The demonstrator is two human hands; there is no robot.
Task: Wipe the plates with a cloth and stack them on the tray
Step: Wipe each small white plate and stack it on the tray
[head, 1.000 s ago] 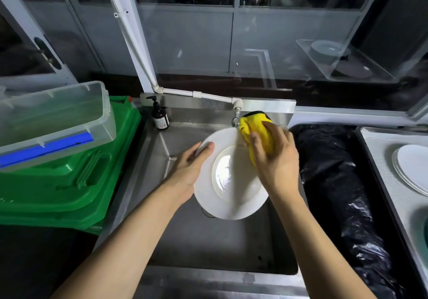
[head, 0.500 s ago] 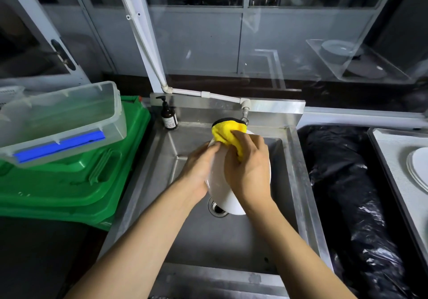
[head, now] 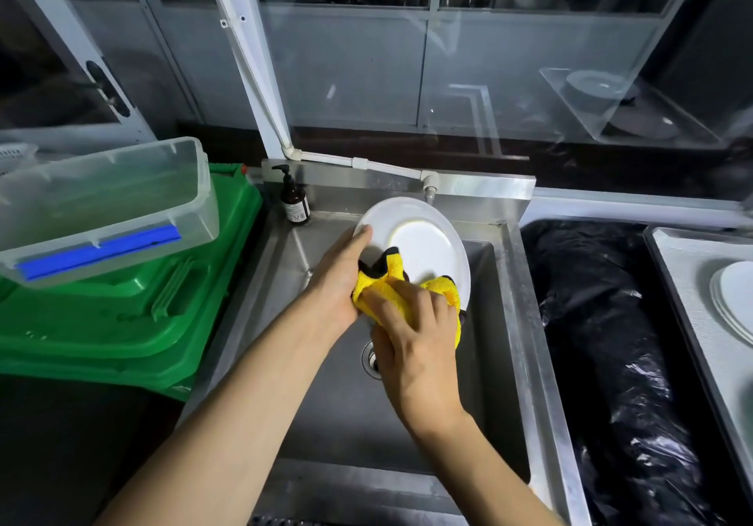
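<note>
The wiping step was in hand. The plate [head: 423, 248] was held tilted over the sink [head: 338, 423], its face turned toward the person, resting on nothing. The left hand [head: 338, 277] gripped it at the left rim: the thumb lay flat along the face near the edge, and the fingers were hidden behind the plate, presumably bracing its back. Just to the right of that grip, and touching it, the right hand [head: 415, 338] had its fingers curled over the bunched yellow cloth [head: 387, 281] and pressed it against the lower part of the plate's face. A loose corner of the cloth stuck up past the fingertips onto the centre of the plate.

Both forearms reached forward from the near edge of the sink and met at the plate. The right wrist was bent a little, so the knuckles sat above the cloth.

Well to the right of both hands, beyond a black bag, lay the tray [head: 684, 301], with a stack of plates [head: 737, 297] already on it. The next move probably called for sweeping the cloth over the upper face and the rim while the left grip stayed firm. After that the plate would have to be carried right, over the bag, and set level on that stack.
</note>
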